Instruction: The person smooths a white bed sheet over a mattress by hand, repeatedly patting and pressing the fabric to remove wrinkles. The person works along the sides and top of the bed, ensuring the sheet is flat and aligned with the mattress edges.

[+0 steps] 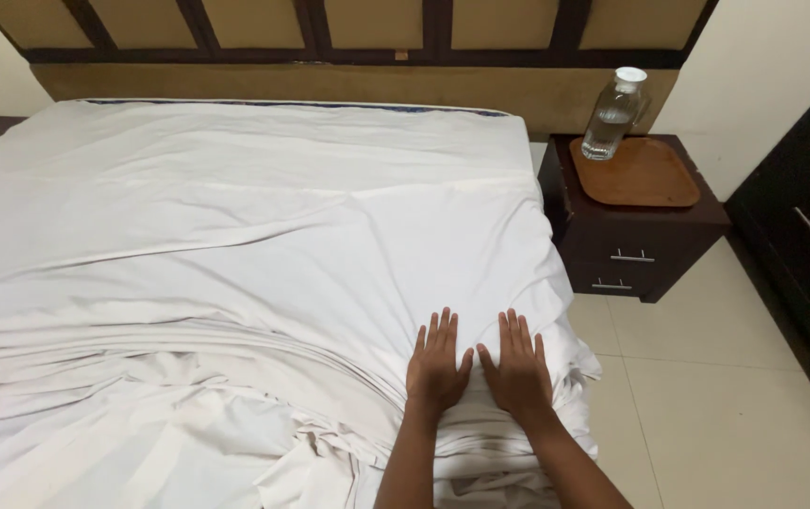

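Both forearms enter from the bottom edge of the view and end in hands laid flat on the white bed sheet [264,236]. Left hand [437,363] lies palm down, fingers straight and slightly spread, grasping nothing. Right hand [518,368] lies just beside it in the same posture, palm down, fingers extended, also closed on nothing; the two thumbs nearly meet between the hands. Both palms press on the sheet close to the right edge of the bed [537,311], in its nearer part, where the cloth folds over the side and hangs in layered pleats toward the floor. Around and to the left of the hands the sheet is gathered into long ridges and loose bunches running across the near part of the bed. Farther up, toward the head edge, the cloth lies smoother with a few shallow diagonal creases. A padded headboard [330,90] with dark wooden framing spans the far edge. Beside the bed's far right corner stands a dark wooden nightstand [636,231] with two drawers. On its top rests a brown tray [645,179], and a clear plastic bottle [612,113] with a white cap stands upright on the tray's far left corner. Pale floor tiles [707,396] lie to the right, with a dark cabinet [801,236] along the right edge.
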